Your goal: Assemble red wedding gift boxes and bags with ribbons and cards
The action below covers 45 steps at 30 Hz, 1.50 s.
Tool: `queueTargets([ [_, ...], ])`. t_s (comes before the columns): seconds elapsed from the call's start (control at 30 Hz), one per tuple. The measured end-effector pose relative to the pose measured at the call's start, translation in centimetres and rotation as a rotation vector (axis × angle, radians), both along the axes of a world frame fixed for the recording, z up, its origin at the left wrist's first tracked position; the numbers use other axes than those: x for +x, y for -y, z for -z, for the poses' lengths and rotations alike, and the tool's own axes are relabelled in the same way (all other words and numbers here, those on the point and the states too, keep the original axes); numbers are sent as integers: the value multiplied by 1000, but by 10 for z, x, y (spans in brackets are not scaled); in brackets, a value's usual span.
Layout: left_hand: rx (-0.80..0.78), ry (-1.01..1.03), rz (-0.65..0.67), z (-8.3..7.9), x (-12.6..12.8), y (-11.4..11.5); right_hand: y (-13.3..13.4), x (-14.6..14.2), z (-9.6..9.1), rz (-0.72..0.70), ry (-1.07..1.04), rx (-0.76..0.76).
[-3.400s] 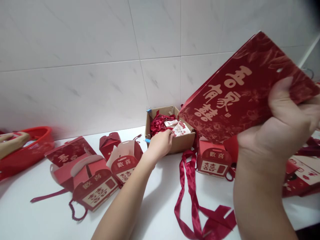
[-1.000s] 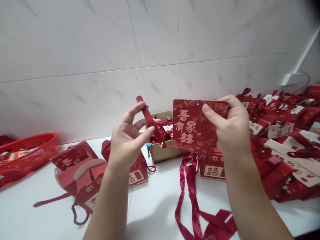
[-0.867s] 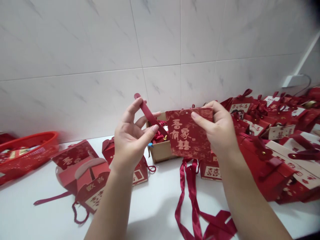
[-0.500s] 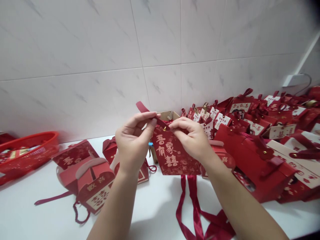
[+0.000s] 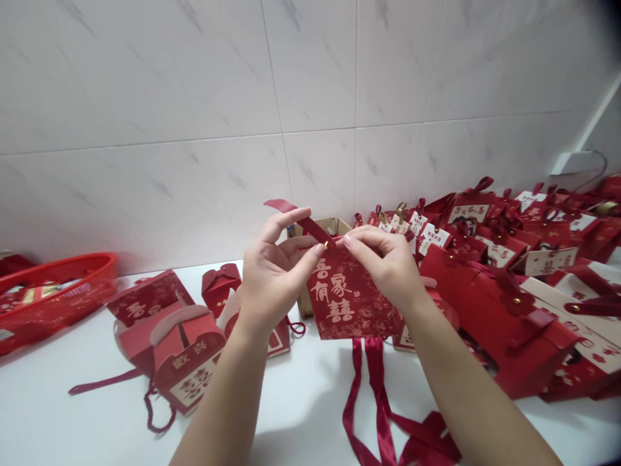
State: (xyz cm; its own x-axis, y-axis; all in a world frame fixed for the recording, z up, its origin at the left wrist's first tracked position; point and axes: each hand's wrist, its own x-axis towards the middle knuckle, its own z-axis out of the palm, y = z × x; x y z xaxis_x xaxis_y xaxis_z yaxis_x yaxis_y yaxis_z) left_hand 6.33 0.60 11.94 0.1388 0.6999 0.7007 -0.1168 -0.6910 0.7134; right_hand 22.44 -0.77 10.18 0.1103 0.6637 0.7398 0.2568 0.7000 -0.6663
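1. Holding the dark red strap [image 5: 315, 229] in our left hand [image 5: 279, 278], we keep the index finger across it and the thumb tip at its gold stud [image 5: 326, 245].
2. With our right hand [image 5: 385, 262] we pinch the top edge of the flat red packet [image 5: 339, 294] between thumb and fingers; we cannot tell whether these fingertips also grip the strap's lower end.
3. We have the packet hanging between both hands, its gold characters facing us, in front of the cardboard box [image 5: 336, 226], which it partly hides.
4. Below it, we see a crimson ribbon [image 5: 383, 404] trailing over the white table [image 5: 301, 414].
5. To our left we see a half-folded red box [image 5: 187, 346] with a loose strip [image 5: 104, 382] beside it, a smaller red box [image 5: 222, 285] behind, and a red basket [image 5: 104, 268] farther out.
6. To our right we see a large red box [image 5: 490, 317], with many small red boxes [image 5: 524, 226] crowded beyond it towards the tiled wall [image 5: 194, 84].
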Motion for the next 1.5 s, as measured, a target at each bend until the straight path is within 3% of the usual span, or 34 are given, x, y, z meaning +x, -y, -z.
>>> queueTargets([
  [0.37,76,-74,32,0,2,2,4,-3,1,55,29,103],
  [0.97,266,-148,-152,6,0,-1,4,-4,2,74,64,152],
  [1.33,454,-77,81,8,-1,-6,7,-2,0,91,52,111],
  [1.5,471,-153,105,8,-3,-6,11,-4,-4,-65,12,-15],
])
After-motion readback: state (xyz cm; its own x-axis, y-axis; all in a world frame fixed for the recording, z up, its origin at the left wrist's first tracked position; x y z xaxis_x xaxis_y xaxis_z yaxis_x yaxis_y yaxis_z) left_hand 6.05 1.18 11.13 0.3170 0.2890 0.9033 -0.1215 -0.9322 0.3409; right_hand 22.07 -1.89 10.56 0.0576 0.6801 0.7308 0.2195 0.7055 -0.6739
